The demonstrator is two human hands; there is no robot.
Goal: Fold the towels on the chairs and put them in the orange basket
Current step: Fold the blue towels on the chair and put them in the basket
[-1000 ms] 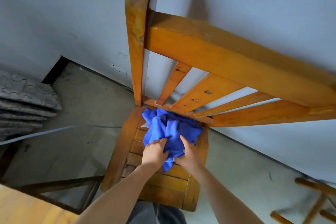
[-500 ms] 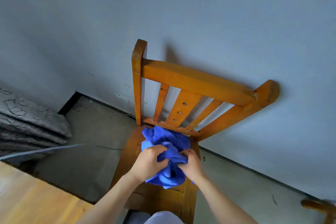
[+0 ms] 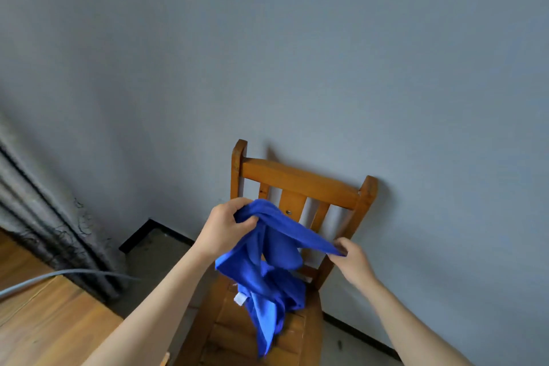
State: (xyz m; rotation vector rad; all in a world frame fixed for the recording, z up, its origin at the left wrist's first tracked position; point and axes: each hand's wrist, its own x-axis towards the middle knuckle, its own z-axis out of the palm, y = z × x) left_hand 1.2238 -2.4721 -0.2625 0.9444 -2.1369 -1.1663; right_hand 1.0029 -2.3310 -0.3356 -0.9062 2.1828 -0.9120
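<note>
Blue towel [image 3: 269,258] – soft, light, limp; hangs over chair [image 3: 300,178]. Left hand [image 3: 224,227] grips bunch at 10 o'clock, right hand [image 3: 350,258] pinches edge at 3 – better hold: corners.

The left grip [image 3: 221,229] clutches a bunched edge of the blue towel [image 3: 267,273]. The right grip [image 3: 352,260] pinches another edge, and a band of cloth stretches between them. The rest hangs crumpled over the seat of the wooden chair [image 3: 300,180], which stands against a grey wall [image 3: 326,53]. A grey curtain [image 3: 44,232] hangs at left.
</note>
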